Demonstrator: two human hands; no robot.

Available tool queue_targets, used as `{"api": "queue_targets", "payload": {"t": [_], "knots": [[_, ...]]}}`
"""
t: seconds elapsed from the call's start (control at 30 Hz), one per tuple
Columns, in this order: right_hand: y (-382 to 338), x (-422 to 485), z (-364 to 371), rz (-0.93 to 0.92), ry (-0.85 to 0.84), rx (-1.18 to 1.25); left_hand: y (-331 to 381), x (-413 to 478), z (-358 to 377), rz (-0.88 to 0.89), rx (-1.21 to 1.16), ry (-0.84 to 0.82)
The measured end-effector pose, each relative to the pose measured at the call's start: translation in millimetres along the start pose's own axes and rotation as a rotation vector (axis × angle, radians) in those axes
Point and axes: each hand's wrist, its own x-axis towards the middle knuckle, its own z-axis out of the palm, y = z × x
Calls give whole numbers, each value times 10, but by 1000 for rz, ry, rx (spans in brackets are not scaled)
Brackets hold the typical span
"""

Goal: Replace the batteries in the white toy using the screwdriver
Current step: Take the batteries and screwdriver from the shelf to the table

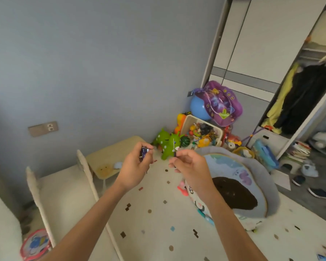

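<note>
Both my hands are raised above a cream play mat. My left hand (135, 167) is closed around dark blue batteries (144, 152) whose metal ends stick out above the fingers. My right hand (189, 166) pinches a thin screwdriver (174, 147) with its metal shaft pointing up. Below my right wrist lies a white toy (193, 199) with pink parts, mostly hidden by my forearm. The hands are apart, with a small gap between them.
A grey round cushion (252, 185) with a dark patch lies to the right. A green spotted animal toy (167, 142) and a bin of small toys (203, 131) stand at the wall. A low beige table (109, 157) and white chairs (64, 194) sit to the left. An open wardrobe (299, 95) stands at the far right.
</note>
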Motion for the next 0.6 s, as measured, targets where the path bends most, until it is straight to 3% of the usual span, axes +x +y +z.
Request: {"api": "queue_targets", "payload": {"t": [0.33,0.6], "knots": [[557,2750,298,12,-244,47,-771,2207,71,-78,32,159],[985,4768,822,-43,-508,27,-1490,3540,5,-180,142,397]]}}
